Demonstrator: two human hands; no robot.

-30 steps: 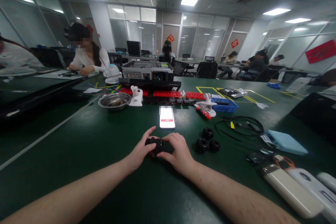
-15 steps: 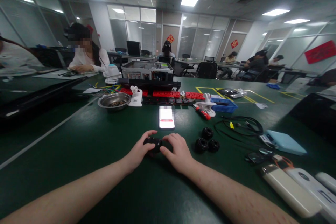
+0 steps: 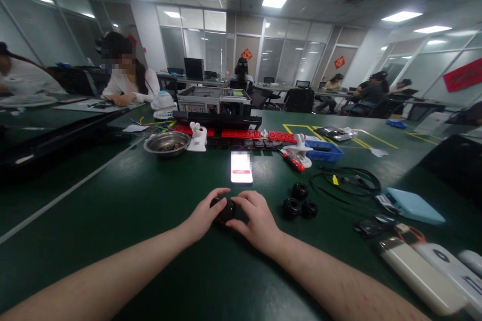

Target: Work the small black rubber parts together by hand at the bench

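Note:
Between my hands is a small black rounded object (image 3: pixel 226 210), low over the green table and partly covered by my fingers. It resembles the black wheel-like pieces beside it, but its exact kind is unclear. My left hand (image 3: pixel 207 213) grips its left side, thumb across the near face. From the right, my right hand (image 3: pixel 256 218) pinches it with thumb and index finger. Several thick black ring-shaped pieces with holes in the middle (image 3: pixel 292 207) stand grouped just right of my right hand. Beyond my fingers lies a lit phone (image 3: pixel 241 167).
Farther back are a metal bowl (image 3: pixel 167 144) with small parts, a white bracket (image 3: pixel 198 137), a red-handled screwdriver (image 3: pixel 294 161), a blue tray (image 3: pixel 326 151) and an open computer case (image 3: pixel 214 101). Black cable (image 3: pixel 346 180) and power banks (image 3: pixel 417 271) lie right. Co-workers sit behind.
My right thumb and index finger have closed on the black object, which now shows a rounder side. The whole view has shifted slightly.

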